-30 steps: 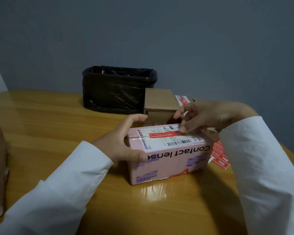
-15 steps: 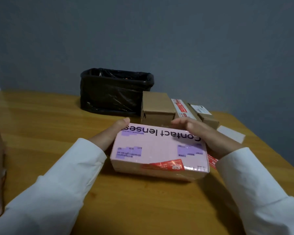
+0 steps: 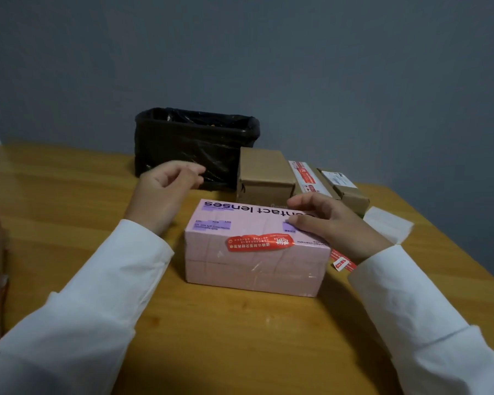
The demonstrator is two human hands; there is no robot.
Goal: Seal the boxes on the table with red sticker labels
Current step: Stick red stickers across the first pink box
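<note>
In front of the black-lined bin (image 3: 196,143), a pink cardboard box (image 3: 254,249) printed "Contact lenses" and sealed by a red sticker label (image 3: 260,243) is touched by the right hand (image 3: 334,223), fingers loosely curved; the left hand (image 3: 166,189) hovers released.

Wooden table (image 3: 240,337) (boxes (image 3: 254,252), lined bin (image 3: 194,143))

The table (image 3: 240,337) is smooth yellow wood with a soft shine. The pink box (image 3: 251,252) in the middle of the table is cardboard wrapped in clear shiny plastic, and the red sticker (image 3: 260,243) on its near top edge is glossy and a bit wrinkled. Behind the pink box, the brown boxes (image 3: 264,173) are dull cardboard, the bin bag (image 3: 194,146) is crinkly shiny black plastic, and both sleeves (image 3: 428,317) are soft white cloth.
</note>
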